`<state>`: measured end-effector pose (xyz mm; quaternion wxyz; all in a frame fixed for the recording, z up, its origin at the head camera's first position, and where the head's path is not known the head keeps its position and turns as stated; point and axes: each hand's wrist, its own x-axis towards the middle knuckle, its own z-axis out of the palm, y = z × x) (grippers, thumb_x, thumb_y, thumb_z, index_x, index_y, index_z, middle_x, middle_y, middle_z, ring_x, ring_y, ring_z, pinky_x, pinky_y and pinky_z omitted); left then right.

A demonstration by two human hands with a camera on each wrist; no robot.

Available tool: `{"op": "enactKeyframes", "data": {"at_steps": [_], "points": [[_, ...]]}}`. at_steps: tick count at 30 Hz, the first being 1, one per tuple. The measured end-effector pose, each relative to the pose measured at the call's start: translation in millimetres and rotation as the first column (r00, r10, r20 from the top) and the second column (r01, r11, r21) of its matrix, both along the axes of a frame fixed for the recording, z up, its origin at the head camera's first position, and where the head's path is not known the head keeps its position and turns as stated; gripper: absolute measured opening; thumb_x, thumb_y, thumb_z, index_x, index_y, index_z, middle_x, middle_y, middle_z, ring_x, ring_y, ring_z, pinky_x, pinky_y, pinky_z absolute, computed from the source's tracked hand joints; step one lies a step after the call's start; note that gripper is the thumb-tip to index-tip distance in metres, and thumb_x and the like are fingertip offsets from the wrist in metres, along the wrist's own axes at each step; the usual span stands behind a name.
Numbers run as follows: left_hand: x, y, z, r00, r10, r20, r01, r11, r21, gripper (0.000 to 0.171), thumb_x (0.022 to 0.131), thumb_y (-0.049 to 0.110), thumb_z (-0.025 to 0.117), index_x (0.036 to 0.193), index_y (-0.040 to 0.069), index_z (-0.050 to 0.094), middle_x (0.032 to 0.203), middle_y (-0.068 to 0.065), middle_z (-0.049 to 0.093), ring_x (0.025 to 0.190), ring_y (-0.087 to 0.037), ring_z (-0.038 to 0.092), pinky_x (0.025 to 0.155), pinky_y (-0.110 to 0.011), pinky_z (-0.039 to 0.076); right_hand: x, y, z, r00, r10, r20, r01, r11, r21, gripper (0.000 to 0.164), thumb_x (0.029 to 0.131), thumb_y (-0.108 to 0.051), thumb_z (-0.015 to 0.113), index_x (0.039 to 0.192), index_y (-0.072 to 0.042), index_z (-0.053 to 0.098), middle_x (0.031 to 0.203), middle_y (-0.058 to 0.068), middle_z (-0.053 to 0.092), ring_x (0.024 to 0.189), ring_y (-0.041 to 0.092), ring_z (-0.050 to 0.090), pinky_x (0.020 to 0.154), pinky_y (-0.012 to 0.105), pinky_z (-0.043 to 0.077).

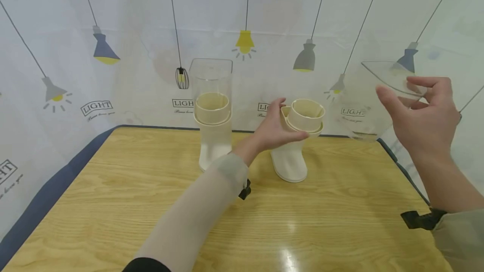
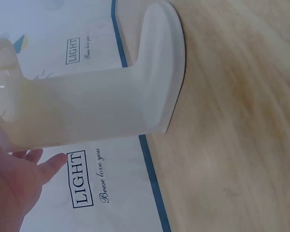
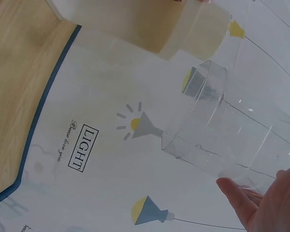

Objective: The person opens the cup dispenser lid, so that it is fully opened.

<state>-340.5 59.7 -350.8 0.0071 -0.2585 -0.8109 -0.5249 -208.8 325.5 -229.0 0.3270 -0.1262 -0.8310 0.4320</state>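
Note:
Two cream plastic dispenser stands with flared feet are on the wooden table in the head view. My left hand (image 1: 277, 127) grips the upper part of the right stand (image 1: 290, 160), thumb in front and fingers behind. This stand has an uncovered round collar (image 1: 305, 114) on top. In my right hand (image 1: 431, 112) is a clear plastic container (image 1: 359, 112), held tilted in the air to the right of that stand. The right wrist view shows the container's rim (image 3: 186, 121) apart from the stand's collar (image 3: 203, 31). Both hands also show in their wrist views.
To the left stands the other cream dispenser stand (image 1: 216, 144), with a clear container (image 1: 211, 68) seated on it. The wooden table (image 1: 132, 188) has a dark blue edge. Behind it hangs a white cloth (image 1: 143, 3) printed with lamps.

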Motion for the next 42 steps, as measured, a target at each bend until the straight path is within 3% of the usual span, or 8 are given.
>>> {"op": "enactKeyframes", "data": {"at_steps": [10, 17, 19, 21, 24, 29, 33, 42], "points": [[10.8, 5.9, -10.2, 0.998, 0.061, 0.034, -0.061, 0.998, 0.001, 0.123, 0.083, 0.059, 0.091, 0.173, 0.016, 0.018, 0.171, -0.011, 0.031, 0.150, -0.027, 0.046, 0.126, -0.047, 0.045, 5.0, 27.0, -31.7, 0.990, -0.079, 0.121, 0.075, 0.997, 0.033, 0.070, 0.093, -0.062, 0.079, 0.152, -0.039, 0.050, 0.168, -0.007, 0.047, 0.084, -0.027, 0.056, 0.063, 0.009, 0.041], [13.6, 4.8, -6.3, 0.996, 0.073, 0.058, -0.073, 0.997, 0.001, 0.122, 0.083, 0.061, 0.091, 0.173, 0.018, 0.020, 0.171, -0.011, 0.036, 0.153, -0.027, 0.046, 0.126, -0.049, 0.044, 4.6, 46.3, -57.6, 0.966, -0.063, 0.252, 0.030, 0.991, 0.131, 0.084, 0.096, -0.068, 0.072, 0.165, -0.033, 0.039, 0.175, 0.010, 0.041, 0.081, -0.028, 0.045, 0.061, 0.009, 0.039], [12.6, 4.2, -4.5, 0.996, 0.069, 0.062, -0.070, 0.998, 0.003, 0.122, 0.082, 0.062, 0.091, 0.173, 0.019, 0.021, 0.170, -0.010, 0.039, 0.152, -0.027, 0.048, 0.125, -0.048, 0.045, 2.5, 52.5, -65.7, 0.956, -0.057, 0.289, 0.007, 0.985, 0.170, 0.089, 0.097, -0.069, 0.070, 0.169, -0.029, 0.037, 0.175, 0.015, 0.040, 0.095, -0.014, 0.065, 0.060, 0.011, 0.039], [11.2, 3.6, -3.2, 0.996, 0.062, 0.066, -0.063, 0.998, 0.004, 0.121, 0.082, 0.062, 0.090, 0.172, 0.019, 0.022, 0.169, -0.010, 0.041, 0.151, -0.026, 0.048, 0.125, -0.048, 0.046, -0.6, 59.5, -74.5, 0.943, -0.042, 0.330, -0.024, 0.981, 0.194, 0.093, 0.099, -0.070, 0.067, 0.171, -0.023, 0.034, 0.178, 0.018, 0.035, 0.118, 0.011, 0.075, 0.061, 0.016, 0.042], [8.8, 3.1, -3.0, 0.996, 0.055, 0.076, -0.055, 0.998, 0.002, 0.121, 0.082, 0.064, 0.091, 0.172, 0.020, 0.023, 0.169, -0.010, 0.042, 0.151, -0.026, 0.048, 0.125, -0.047, 0.045, -6.9, 69.6, -88.0, 0.920, -0.015, 0.392, -0.073, 0.975, 0.208, 0.098, 0.100, -0.072, 0.063, 0.173, -0.016, 0.029, 0.178, 0.024, 0.030, 0.144, 0.054, 0.055, 0.064, 0.026, 0.046], [6.6, 1.5, -3.6, 0.994, 0.043, 0.102, -0.044, 0.999, 0.008, 0.121, 0.081, 0.062, 0.092, 0.172, 0.022, 0.023, 0.168, -0.011, 0.045, 0.149, -0.026, 0.051, 0.124, -0.047, 0.046, -17.9, 84.6, -106.9, 0.885, 0.062, 0.462, -0.166, 0.968, 0.189, 0.106, 0.101, -0.075, 0.059, 0.176, -0.011, 0.019, 0.176, 0.035, 0.024, 0.143, 0.061, 0.049, 0.077, 0.053, 0.056], [4.6, 1.1, -1.6, 0.993, 0.032, 0.113, -0.031, 0.999, -0.007, 0.120, 0.082, 0.062, 0.091, 0.173, 0.025, 0.022, 0.169, -0.012, 0.045, 0.149, -0.027, 0.051, 0.125, -0.047, 0.046, -23.2, 90.5, -117.5, 0.875, 0.086, 0.477, -0.189, 0.967, 0.173, 0.107, 0.102, -0.074, 0.057, 0.177, -0.010, 0.014, 0.171, 0.042, 0.026, 0.141, 0.064, 0.048, 0.092, 0.075, 0.051], [-1.3, 0.8, 2.8, 0.992, 0.007, 0.130, -0.001, 0.999, -0.042, 0.119, 0.084, 0.062, 0.089, 0.173, 0.027, 0.020, 0.171, -0.014, 0.042, 0.157, -0.033, 0.046, 0.127, -0.049, 0.043, -40.4, 96.0, -139.7, 0.880, 0.090, 0.467, -0.180, 0.972, 0.153, 0.104, 0.103, -0.071, 0.060, 0.175, -0.006, 0.021, 0.176, 0.040, 0.013, 0.155, 0.069, 0.022, 0.114, 0.083, 0.034]]}}
